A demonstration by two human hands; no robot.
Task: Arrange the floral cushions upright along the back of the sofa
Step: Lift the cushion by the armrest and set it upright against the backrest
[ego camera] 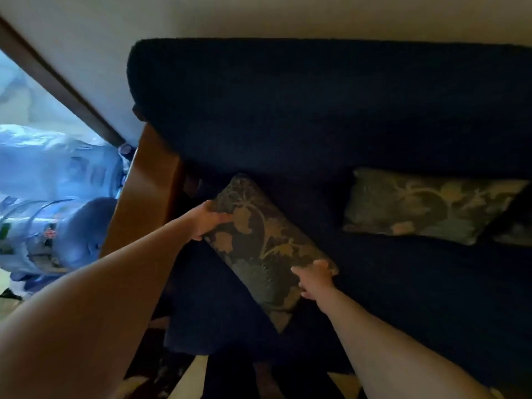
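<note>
Head view: hands (210, 220) tilt green-gold floral cushion (259, 249).

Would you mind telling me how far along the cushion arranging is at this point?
Partly done, it seems. One floral cushion already leans against the sofa back on the right. The near cushion is in hand: the left hand grips its upper end, the right hand its lower edge, and it lies slanted near the wooden armrest. It has yet to be stood up against the back.

Two bare forearms, no sleeves, rings or watch visible.
</note>
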